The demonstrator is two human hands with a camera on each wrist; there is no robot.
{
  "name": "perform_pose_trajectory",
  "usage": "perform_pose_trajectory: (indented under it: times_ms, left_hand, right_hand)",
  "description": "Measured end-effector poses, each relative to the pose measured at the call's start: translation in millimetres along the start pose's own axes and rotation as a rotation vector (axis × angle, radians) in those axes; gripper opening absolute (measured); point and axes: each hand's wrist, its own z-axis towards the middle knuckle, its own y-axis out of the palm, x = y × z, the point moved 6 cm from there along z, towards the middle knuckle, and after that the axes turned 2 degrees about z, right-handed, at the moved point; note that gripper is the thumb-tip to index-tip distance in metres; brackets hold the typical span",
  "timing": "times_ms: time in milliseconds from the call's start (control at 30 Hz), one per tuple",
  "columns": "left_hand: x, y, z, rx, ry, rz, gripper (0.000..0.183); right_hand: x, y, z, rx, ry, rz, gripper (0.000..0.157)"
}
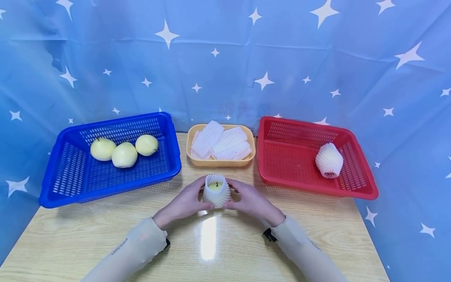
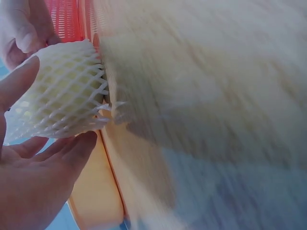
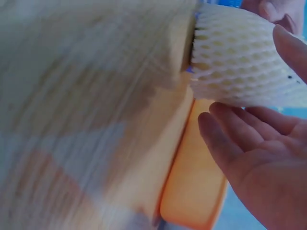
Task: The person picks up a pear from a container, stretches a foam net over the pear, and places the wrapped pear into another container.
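In the head view, a pale yellow-green pear (image 1: 213, 186) with a short dark stem stands upright on the table, wrapped in a white foam net sleeve (image 1: 217, 198). The sleeve is open at the top, where the stem end shows. My left hand (image 1: 187, 200) holds its left side, thumb near me and fingers behind. From the right, my right hand (image 1: 251, 200) holds it in the same way. Both wrist views show the stretched mesh of the net (image 2: 67, 88) between thumb and fingers, with its lower edge close to the tabletop.
A blue basket (image 1: 116, 187) at left holds three bare pears (image 1: 125, 155). Behind my hands, a small orange-yellow tray (image 1: 221, 162) holds several flat foam nets (image 1: 230, 140). In the red basket (image 1: 317, 190) at right lies one netted pear (image 1: 329, 159). A starry blue cloth (image 1: 225, 66) hangs behind.
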Motion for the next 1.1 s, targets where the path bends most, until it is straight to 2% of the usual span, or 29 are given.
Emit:
perform_pose_trajectory:
  times_ms: [267, 700, 900, 1100]
  left_hand:
    - [0.4, 3.5, 1.6, -0.004, -0.007, 0.052, 0.085]
    - [0.3, 8.3, 5.2, -0.031, -0.037, 0.154, 0.088]
    - [3.8, 10.1, 6.6, -0.029, -0.017, 0.212, 0.088]
    - [2.7, 5.9, 3.1, -0.041, -0.026, 0.223, 0.099]
  right_hand:
    - [1.6, 4.7, 4.3, 0.009, -0.015, -0.131, 0.082]
    - [-0.6, 3.7, 8.1, -0.019, 0.004, -0.221, 0.074]
    - [1.7, 5.1, 9.8, -0.026, 0.017, -0.25, 0.071]
    - [3.2, 3.0, 5.7, -0.061, 0.045, -0.243, 0.082]
